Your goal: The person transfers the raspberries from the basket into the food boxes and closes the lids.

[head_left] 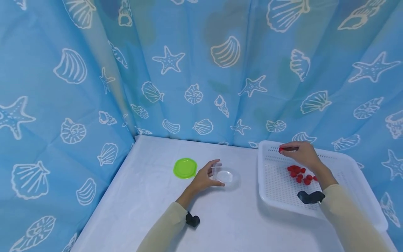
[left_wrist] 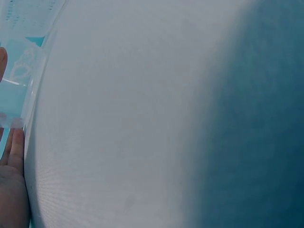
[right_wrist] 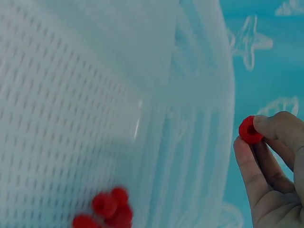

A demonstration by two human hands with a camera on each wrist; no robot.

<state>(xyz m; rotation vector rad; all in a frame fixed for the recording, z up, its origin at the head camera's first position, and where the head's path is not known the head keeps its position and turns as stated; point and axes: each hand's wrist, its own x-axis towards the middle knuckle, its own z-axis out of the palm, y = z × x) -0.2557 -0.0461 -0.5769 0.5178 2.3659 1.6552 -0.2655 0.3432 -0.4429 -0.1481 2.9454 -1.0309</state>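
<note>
My left hand [head_left: 201,180] grips a small clear plastic cup [head_left: 227,177] standing on the table, thumb on the near side and fingers on the far side. In the left wrist view, only part of the cup [left_wrist: 23,71] and of the hand [left_wrist: 13,190] shows at the left edge. My right hand [head_left: 304,154] is above a white perforated basket [head_left: 262,178] and pinches one red raspberry [right_wrist: 250,130] between thumb and fingertips. Several more raspberries [head_left: 296,170] lie on the basket's floor, some partly hidden by the right forearm.
A bright green round lid [head_left: 185,168] lies flat on the white table [head_left: 151,189], left of the cup. Blue shell-print curtains [head_left: 195,70] hang behind the table and along its left side. The basket takes up the right part of the table.
</note>
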